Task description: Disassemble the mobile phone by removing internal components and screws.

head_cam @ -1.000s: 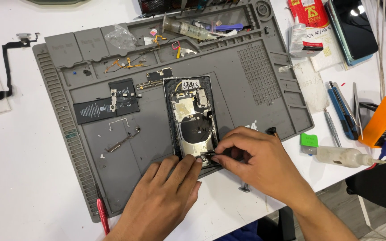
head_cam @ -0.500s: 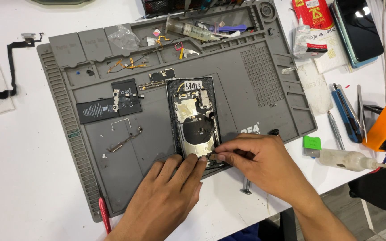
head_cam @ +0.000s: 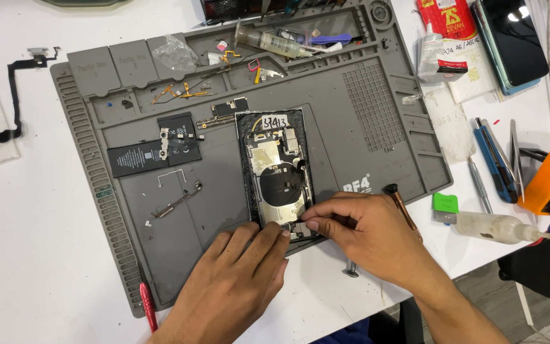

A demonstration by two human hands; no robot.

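An opened phone housing (head_cam: 279, 176), its back shell facing up with a round coil and metal shields exposed, is seen lying on a grey repair mat (head_cam: 377, 146) on the white bench (head_cam: 27, 255), directly ahead of both hands. The left hand (head_cam: 237, 286) is laid flat on the mat, its fingertips (head_cam: 279, 233) pressed against the near end of the housing; nothing is gripped by it. The right hand (head_cam: 367, 239) is closed in a pinch at the same near end, thumb and forefinger brought together on a small dark part or tool tip; what exactly is pinched cannot be told. A copper-coloured screwdriver (head_cam: 402, 205) is seen against the back of the right hand; whether it is held cannot be told.

The step in hand is judged to be fine work at the lower edge of the housing, the body being steadied by the left hand while a small component is seated or lifted by the right. The next move is judged to call for a steady pinch and light, well-aimed force, with the housing kept from sliding.

Beyond the left hand a black battery (head_cam: 136, 157) and loose flex parts (head_cam: 176, 202) are laid out. A red-handled tool (head_cam: 148, 308) lies just left of the left wrist. To the right of the right hand a squeeze bottle (head_cam: 491, 226) is noted.
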